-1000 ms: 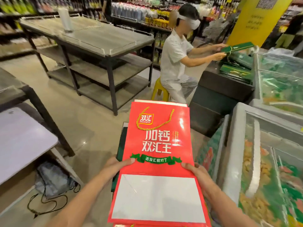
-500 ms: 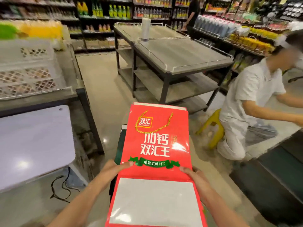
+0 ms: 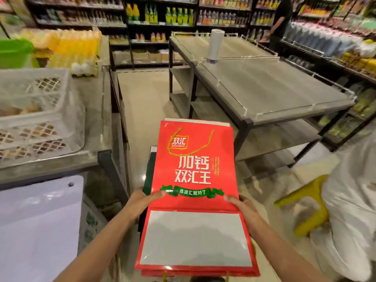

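Red glossy card forms the flat-folded gift bag (image 3: pixel 193 159), which we hold at both side edges. Our left hand (image 3: pixel 145 201) pinches the left edge: the thumb lies on the printed face, and the other fingers are underneath, out of view. Our right hand (image 3: pixel 243 208) mirrors this grip on the right edge.

Both grips sit just above the crease where the white base panel (image 3: pixel 195 239) folds back toward us. We judge that holding at this line supports both panels, so that neither droops. The bag is carried roughly level in front of us, over the floor and touching no counter. Its gold cord handle (image 3: pixel 189 147) lies flat on the far half of the face.

A dark green flat item (image 3: pixel 148 176) shows past the left edge beneath the bag. Further red edges (image 3: pixel 199 271) show below the near end. We judge that we are carrying a stack, which explains the two-handed grip.

- Ahead and to the right is a grey counter (image 3: pixel 274 88) with a white roll (image 3: pixel 215 45) standing upright at its far end.
- To the left, a second counter (image 3: pixel 93 110) carries white crates (image 3: pixel 34 110).
- A white board (image 3: pixel 40 220) lies below that counter.
- At the right edge, a person in white clothing (image 3: pixel 350 200) is beside a yellow stool (image 3: pixel 305 202).
- Shelves of bottles (image 3: pixel 158 15) line the back.
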Demonstrator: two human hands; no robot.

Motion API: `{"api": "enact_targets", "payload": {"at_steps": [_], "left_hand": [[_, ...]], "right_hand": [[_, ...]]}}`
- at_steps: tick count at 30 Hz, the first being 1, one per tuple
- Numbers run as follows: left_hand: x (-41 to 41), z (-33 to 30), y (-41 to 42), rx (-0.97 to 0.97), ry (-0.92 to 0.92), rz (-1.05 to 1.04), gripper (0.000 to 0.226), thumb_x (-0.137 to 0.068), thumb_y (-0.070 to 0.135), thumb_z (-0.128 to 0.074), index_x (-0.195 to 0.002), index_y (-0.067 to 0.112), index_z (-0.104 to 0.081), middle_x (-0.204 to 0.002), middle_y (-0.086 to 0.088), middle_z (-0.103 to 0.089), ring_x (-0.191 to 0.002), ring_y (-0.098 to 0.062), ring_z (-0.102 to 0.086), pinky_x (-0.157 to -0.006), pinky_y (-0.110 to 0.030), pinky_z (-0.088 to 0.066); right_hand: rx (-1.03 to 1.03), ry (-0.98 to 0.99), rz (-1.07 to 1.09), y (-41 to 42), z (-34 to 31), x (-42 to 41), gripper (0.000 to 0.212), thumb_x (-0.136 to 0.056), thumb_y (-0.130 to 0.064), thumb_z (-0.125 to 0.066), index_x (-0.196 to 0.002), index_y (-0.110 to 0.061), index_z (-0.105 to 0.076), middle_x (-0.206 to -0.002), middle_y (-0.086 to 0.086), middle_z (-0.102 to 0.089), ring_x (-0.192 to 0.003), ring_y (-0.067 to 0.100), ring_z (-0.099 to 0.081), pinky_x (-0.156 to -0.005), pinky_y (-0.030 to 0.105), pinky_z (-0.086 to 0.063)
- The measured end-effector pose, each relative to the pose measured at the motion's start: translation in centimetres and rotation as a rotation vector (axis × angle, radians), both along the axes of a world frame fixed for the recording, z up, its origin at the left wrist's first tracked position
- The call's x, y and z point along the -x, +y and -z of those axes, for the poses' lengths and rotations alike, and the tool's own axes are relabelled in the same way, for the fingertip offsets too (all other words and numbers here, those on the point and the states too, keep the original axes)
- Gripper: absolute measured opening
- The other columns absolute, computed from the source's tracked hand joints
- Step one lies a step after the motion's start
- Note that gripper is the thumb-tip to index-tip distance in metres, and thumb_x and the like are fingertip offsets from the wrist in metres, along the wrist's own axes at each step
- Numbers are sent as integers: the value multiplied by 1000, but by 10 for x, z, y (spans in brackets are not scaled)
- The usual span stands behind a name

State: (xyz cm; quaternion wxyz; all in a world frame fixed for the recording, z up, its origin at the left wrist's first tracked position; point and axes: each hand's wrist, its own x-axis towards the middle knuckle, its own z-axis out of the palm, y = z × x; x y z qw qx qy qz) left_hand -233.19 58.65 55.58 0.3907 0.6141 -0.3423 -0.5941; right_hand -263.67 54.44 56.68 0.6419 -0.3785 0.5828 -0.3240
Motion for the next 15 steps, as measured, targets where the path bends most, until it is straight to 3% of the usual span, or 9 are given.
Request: {"api": "enact_targets", "payload": {"at_steps": [3,6,10,15], "left_hand": [[-18,-6,-52,8,36,-18,76,-47,50,-84,-111,13,-65,-99,-8,-74,-89,-27,-72,-86,-44,-55],[-39,-3,-111,28,43,-84,87,-37,52,-88,-110,11,-65,-98,-8,-75,-89,-27,-72,-84,-42,-56],[-70,8,-194,15,19,-137,95,-32,52,-88,-112,8,-63,-94,-7,-75,-83,-23,-73,-65,-27,-58],[-113,15,-311,0,16,-225,98,-32,54,-91,-114,7,-62,-95,-6,-75,-85,-23,-73,-66,-27,-58]], "right_hand": [[1,-27,-18,-60,-3,-22,58,-61,-27,-81,-112,-7,-62,-97,19,-73,-84,37,-71,-71,40,-58],[-16,-44,-67,-127,1,-43,37,-81,-17,-71,-116,-10,-60,-99,19,-72,-86,38,-70,-73,42,-60],[-29,-3,-135,-222,9,-76,48,-75,-24,-77,-117,-13,-58,-97,17,-73,-86,37,-71,-79,46,-58],[-57,-19,-206,-357,11,-120,43,-79,-24,-73,-118,-14,-56,-99,17,-73,-89,38,-70,-84,50,-56]]}}
